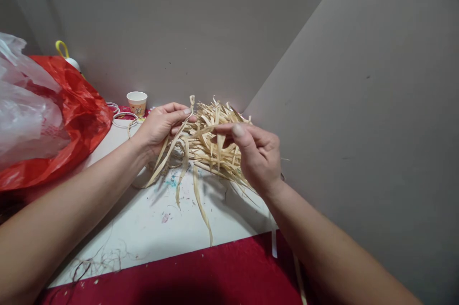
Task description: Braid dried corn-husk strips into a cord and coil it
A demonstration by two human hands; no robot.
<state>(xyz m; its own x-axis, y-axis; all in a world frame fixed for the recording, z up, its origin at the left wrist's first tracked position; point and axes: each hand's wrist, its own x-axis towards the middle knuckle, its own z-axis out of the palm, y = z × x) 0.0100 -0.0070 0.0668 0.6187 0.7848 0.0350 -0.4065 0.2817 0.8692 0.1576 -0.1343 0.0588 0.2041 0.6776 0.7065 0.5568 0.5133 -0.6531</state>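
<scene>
Between thumb and fingers, my left hand (pixel 159 125) pinches pale straw strips (pixel 171 151); a small knotted or twisted end stands up above the thumb, and the long tails hang to the white surface. To its right, my right hand (pixel 260 154) is closed in a pinch, thumb against the index finger, at the end of another straw strip (pixel 204 130) stretching between the hands. Behind both lies a heap of dry straw strips (pixel 229 157), partly hidden by my right hand. One loose strip (pixel 202 209) trails down toward the front.
A white board or sheet (pixel 143 238) covers part of a red cloth (pixel 201 276). Red and clear plastic bags (pixel 88 109) bulge at left. A paper cup (pixel 137 104) and white rings (pixel 125 120) stand behind. Dark fibres (pixel 103 262) lie front left. Grey walls (pixel 376 128) close in behind and right.
</scene>
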